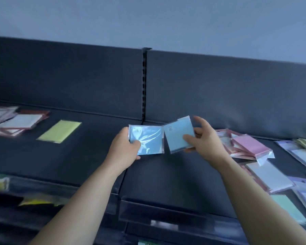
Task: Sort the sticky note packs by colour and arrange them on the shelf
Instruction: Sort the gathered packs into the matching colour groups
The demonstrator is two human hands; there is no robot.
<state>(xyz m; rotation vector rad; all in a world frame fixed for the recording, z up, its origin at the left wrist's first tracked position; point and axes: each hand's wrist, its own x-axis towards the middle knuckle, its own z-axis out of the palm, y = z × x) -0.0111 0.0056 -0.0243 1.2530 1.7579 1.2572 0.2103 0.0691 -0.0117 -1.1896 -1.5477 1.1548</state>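
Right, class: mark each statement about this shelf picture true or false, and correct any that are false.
1. The left hand holds a blue pack. True.
2. The right hand is empty. False: it holds a second blue pack.
3. The yellow pack lies on top of the pink packs. False: it lies flat by itself on the shelf, left of both hands.
4. The pink packs lie to the right of both hands. True.
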